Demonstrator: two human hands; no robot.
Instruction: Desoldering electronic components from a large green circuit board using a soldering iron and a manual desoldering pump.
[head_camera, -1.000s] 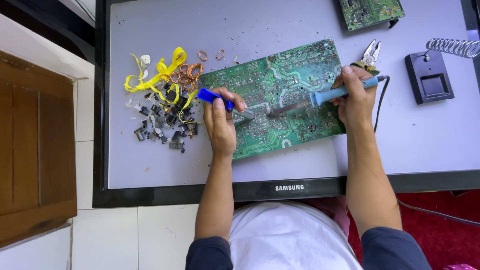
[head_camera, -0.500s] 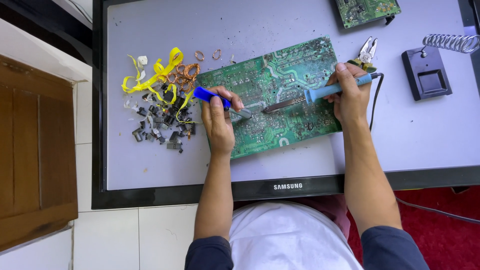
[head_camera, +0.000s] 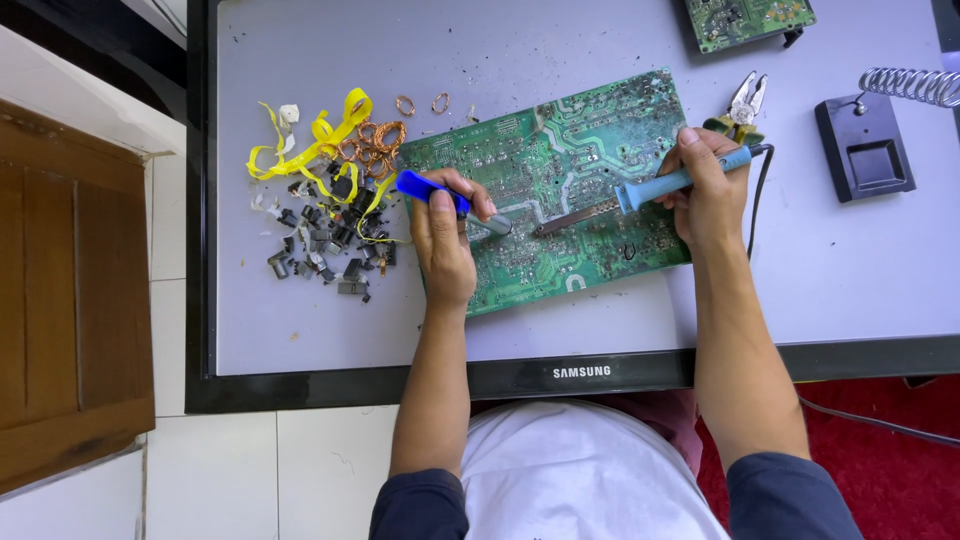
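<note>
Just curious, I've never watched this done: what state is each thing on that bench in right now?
Green circuit board: flat, solder side up.
Soldering iron: held in right hand, tip on board.
Blue-handled tool: held in left hand.
Pliers: lying unused.
Iron stand: empty.

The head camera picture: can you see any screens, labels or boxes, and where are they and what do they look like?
Big flat screen lying face up as a worktop: fills the middle, pale grey panel, black frame.
Small white maker's mark: middle of the black bottom frame edge, near the person's body.
No boxes or paper labels show.
</note>
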